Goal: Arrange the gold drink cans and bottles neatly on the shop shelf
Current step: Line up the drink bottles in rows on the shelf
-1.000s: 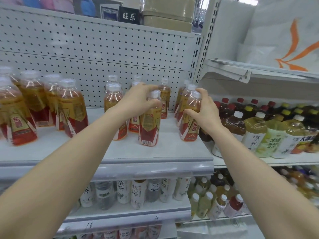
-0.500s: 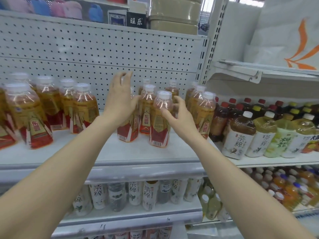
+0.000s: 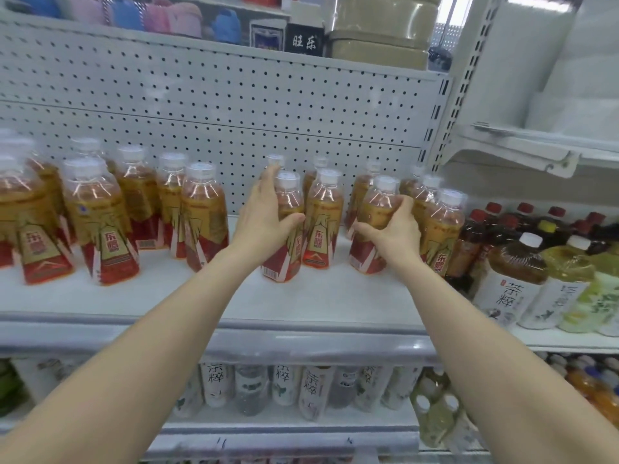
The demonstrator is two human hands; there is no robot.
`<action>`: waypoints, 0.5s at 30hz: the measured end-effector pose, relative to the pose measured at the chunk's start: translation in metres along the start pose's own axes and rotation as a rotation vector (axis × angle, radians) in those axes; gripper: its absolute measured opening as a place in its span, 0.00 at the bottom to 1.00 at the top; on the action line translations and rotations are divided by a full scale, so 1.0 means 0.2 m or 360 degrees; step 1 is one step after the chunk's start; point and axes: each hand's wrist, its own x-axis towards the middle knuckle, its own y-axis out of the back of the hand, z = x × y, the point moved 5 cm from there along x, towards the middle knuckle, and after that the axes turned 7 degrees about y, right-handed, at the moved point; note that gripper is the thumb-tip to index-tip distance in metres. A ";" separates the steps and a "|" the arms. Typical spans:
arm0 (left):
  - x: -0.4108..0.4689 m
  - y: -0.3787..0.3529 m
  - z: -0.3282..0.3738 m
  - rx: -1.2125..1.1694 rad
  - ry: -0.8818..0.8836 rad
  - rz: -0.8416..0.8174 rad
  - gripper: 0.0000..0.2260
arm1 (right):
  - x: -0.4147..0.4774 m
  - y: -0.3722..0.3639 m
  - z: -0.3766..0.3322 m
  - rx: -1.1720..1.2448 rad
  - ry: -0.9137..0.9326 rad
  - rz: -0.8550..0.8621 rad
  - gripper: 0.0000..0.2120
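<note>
Gold-and-red drink bottles with white caps stand in loose groups on the white shelf [image 3: 301, 303]. My left hand [image 3: 264, 216] grips one middle bottle [image 3: 284, 236], thumb across its front. A neighbouring bottle [image 3: 321, 226] stands just right of it. My right hand [image 3: 395, 229] grips another bottle [image 3: 375, 216] further right, fingers wrapped round its body. A cluster of several bottles [image 3: 100, 216] stands at the left, and more [image 3: 438, 222] stand at the shelf's right end.
A pegboard back panel [image 3: 217, 105] rises behind the bottles. Tea bottles with white labels [image 3: 509, 283] and dark red-capped bottles [image 3: 522, 222] fill the adjoining shelf on the right. More bottles [image 3: 278, 386] fill the shelf below. Boxes [image 3: 378, 28] sit on top.
My left hand dropped from flat against a bottle to a grip on the middle one. My right hand moved right onto another bottle.
</note>
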 end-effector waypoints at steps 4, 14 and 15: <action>0.01 0.00 -0.01 -0.0012 -0.0008 -0.0023 0.39 | 0.10 0.01 -0.01 0.0016 -0.0065 -0.0097 0.44; 0.02 -0.01 -0.02 -0.0009 0.0016 -0.0018 0.38 | 0.18 0.05 -0.16 -0.0292 0.0418 -0.0125 0.29; 0.02 -0.01 -0.02 -0.0013 0.0016 -0.0022 0.38 | 0.17 0.05 -0.17 -0.0290 0.0416 -0.0090 0.29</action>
